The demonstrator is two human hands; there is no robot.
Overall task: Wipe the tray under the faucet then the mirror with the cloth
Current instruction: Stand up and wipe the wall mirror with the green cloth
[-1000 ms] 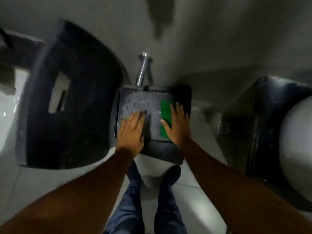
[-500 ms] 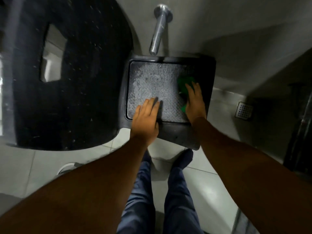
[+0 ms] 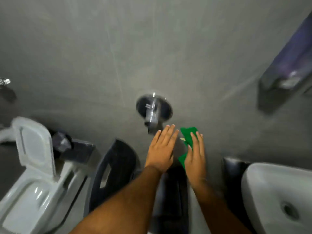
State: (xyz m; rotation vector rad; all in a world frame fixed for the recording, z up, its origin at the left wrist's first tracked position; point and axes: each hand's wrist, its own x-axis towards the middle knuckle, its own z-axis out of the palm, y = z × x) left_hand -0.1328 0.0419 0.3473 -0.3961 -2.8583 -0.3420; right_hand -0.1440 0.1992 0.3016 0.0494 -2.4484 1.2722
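My right hand [image 3: 195, 157] holds the green cloth [image 3: 188, 135], which pokes out above and to the left of its fingers. My left hand [image 3: 162, 149] is flat and empty beside it, fingers stretched out. Both hands are lifted in front of the grey wall, just below the chrome faucet [image 3: 152, 114] with its round dark wall plate. The dark tray [image 3: 170, 208] lies below the hands, between my forearms and partly hidden by them. No mirror is in view. The picture is blurred by motion.
A white toilet [image 3: 32, 174] with its lid up stands at the left. A dark curved stool or bin [image 3: 114, 169] sits between toilet and tray. A white washbasin [image 3: 276, 196] is at the lower right, a dark wall dispenser [image 3: 283, 78] at the upper right.
Both hands have lifted off the tray toward the wall under the faucet. The view has swung upward, so the tray now sits low in frame. The cloth stays in my right hand.
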